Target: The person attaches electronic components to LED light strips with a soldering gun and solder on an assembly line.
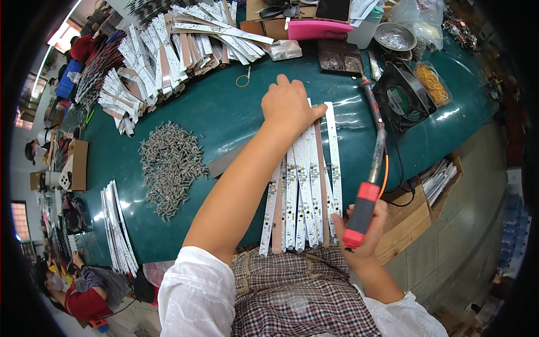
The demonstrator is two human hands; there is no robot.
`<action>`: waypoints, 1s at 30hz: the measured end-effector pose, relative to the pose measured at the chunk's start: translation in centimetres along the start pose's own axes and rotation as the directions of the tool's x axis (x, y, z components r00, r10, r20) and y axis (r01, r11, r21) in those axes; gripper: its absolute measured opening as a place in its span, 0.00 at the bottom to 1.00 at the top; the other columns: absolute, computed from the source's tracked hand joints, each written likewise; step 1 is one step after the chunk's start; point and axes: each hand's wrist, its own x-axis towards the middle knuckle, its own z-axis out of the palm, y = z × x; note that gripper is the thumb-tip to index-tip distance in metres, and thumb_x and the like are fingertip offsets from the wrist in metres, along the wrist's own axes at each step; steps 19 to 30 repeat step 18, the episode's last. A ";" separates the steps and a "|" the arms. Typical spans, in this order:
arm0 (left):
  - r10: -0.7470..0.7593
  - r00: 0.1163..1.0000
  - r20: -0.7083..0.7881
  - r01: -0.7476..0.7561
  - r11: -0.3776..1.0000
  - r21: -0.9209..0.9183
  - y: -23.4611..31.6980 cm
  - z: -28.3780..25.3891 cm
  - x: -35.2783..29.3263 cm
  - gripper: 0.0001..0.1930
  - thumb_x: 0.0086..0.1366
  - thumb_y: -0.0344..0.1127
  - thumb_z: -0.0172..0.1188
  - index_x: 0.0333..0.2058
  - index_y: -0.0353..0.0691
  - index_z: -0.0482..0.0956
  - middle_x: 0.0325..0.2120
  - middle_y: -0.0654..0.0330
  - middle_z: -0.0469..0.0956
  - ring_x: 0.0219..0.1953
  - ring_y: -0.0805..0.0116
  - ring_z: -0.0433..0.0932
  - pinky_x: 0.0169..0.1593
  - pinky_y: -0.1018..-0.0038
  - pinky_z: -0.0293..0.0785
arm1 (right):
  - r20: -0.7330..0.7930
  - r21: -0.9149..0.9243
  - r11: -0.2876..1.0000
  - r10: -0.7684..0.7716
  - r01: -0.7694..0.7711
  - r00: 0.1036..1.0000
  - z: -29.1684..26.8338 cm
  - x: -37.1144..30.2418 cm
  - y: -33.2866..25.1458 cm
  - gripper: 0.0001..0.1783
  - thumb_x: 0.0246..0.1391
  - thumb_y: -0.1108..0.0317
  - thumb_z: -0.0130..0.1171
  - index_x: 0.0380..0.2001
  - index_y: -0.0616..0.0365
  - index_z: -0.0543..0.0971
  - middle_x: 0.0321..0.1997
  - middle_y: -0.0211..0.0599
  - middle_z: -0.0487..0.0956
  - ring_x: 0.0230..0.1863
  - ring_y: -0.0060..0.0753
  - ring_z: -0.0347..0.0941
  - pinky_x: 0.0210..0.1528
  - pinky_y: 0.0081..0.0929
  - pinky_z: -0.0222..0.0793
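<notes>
A fanned row of LED strips, white with small yellow chips and a few brown backs, lies at the table's near edge in front of me. My left hand is at their far ends. Its fingers are curled, with the tips hidden, and the thumb stretches right across the strips. In my right hand, beside the near ends, is a soldering iron with a red and black handle, its metal barrel pointing away from me. Whether the slim red piece beyond the barrel belongs to it, I cannot tell.
Small metal parts form a pile on the green table. Far left lies a heap of LED strips; a smaller bundle is nearer. A black fan and metal bowl stand right. A person sits lower left.
</notes>
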 end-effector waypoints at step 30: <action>-0.044 0.999 -0.017 0.040 0.978 -0.204 -0.9 -0.1 -0.4 0.37 0.53 0.72 0.58 0.36 0.36 0.78 0.29 0.50 0.82 0.33 0.57 0.83 0.36 0.63 0.77 | 0.066 -0.027 0.990 -0.133 0.135 0.989 1.5 -1.2 1.4 0.48 0.38 0.76 0.74 0.61 0.64 0.56 0.55 0.45 0.69 0.36 0.26 0.72 0.36 0.23 0.73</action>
